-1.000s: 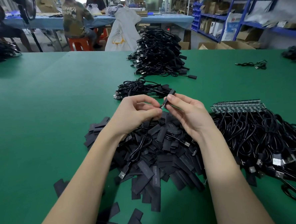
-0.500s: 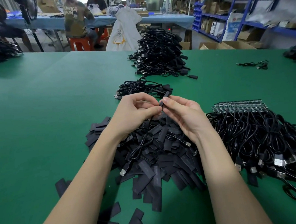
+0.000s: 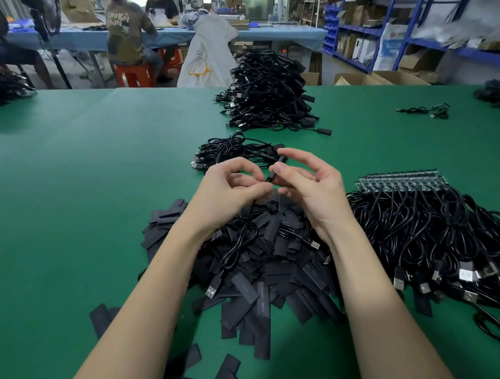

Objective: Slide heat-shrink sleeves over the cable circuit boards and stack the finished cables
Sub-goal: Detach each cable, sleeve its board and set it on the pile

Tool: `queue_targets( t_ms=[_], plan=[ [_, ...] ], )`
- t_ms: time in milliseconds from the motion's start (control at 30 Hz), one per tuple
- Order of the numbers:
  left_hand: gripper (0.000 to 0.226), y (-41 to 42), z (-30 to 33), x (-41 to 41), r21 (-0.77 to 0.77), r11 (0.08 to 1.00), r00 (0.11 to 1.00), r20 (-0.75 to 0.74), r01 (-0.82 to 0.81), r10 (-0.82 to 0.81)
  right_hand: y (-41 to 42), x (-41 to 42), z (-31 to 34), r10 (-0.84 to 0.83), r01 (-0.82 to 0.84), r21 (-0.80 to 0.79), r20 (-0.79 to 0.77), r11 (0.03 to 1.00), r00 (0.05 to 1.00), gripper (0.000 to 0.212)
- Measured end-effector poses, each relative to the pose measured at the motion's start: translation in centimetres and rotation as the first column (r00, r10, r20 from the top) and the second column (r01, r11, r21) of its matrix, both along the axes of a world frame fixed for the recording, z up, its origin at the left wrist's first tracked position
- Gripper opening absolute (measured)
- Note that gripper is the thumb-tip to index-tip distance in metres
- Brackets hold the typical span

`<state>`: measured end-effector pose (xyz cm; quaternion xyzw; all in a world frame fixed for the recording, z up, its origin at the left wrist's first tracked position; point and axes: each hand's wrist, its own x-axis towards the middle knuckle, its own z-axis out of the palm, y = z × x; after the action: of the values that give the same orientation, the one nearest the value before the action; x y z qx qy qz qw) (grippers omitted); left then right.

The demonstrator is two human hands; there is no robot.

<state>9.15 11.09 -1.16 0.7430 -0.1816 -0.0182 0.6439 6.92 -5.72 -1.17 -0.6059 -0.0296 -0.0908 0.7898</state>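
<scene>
Green matting covers a wide work table (image 3: 67, 186), which fills most of the view. Beyond its far edge: a blue-covered bench (image 3: 277, 34) with two seated people, an orange stool (image 3: 133, 75), a white sack (image 3: 205, 57), blue shelving (image 3: 408, 18) loaded with cartons, and cardboard boxes (image 3: 382, 77) on the floor.

On the table, near to far:
- Heap of flat black heat-shrink sleeves (image 3: 263, 276), directly under the wrists; strays lie toward the near edge.
- Bundle of unsleeved cables (image 3: 436, 236) to the right, bare circuit boards (image 3: 400, 181) lined up along its far side, USB plugs toward the near side.
- Small stack of finished cables (image 3: 235, 153), just beyond the hands.
- Large pile of finished cables (image 3: 269, 94), farther back.
- One loose cable (image 3: 425, 111) at far right.

Left hand (image 3: 228, 195): thumb and forefinger pinch the working cable (image 3: 240, 242), which trails down over the sleeve heap.
Right hand (image 3: 313, 185): thumb and forefinger pinch a black sleeve (image 3: 277, 170) on the cable's end; the other fingers are spread loosely. Both hands are held above the heap, fingertips nearly meeting.
</scene>
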Motion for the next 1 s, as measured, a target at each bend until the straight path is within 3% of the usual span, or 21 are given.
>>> queue_targets(
  t_ms=[367,500,633,733,867,1000],
  plan=[
    [0.011,0.2,-0.2,0.2,-0.035,0.999,1.0,-0.008,-0.029,0.029,0.4,0.3,-0.4,0.018,-0.017,0.042,-0.022,0.999,1.0,0.023],
    [0.014,0.1,-0.3,0.4,0.037,0.997,0.998,-0.021,-0.061,0.062,0.5,0.4,-0.4,-0.005,0.011,0.094,-0.058,0.996,0.998,0.022],
    [0.016,0.6,0.0,0.3,0.178,0.983,0.992,-0.126,0.048,-0.026,0.2,0.6,-0.1,-0.084,0.108,0.205,-0.122,0.973,0.989,0.022],
    [0.01,0.7,0.2,0.0,0.139,0.982,0.976,-0.193,0.125,-0.097,-0.4,0.6,-0.1,-0.115,0.151,0.239,-0.16,0.959,0.98,0.023],
    [0.012,0.5,0.7,-0.1,0.165,0.986,0.99,-0.136,-0.003,0.026,-1.0,0.3,0.1,-0.072,0.123,0.223,-0.221,0.967,0.973,0.024],
    [0.015,0.5,1.7,0.5,0.097,0.991,0.983,-0.151,-0.092,0.106,-1.5,0.6,0.3,-0.071,0.116,0.182,-0.238,0.976,0.969,0.021]
  ],
)
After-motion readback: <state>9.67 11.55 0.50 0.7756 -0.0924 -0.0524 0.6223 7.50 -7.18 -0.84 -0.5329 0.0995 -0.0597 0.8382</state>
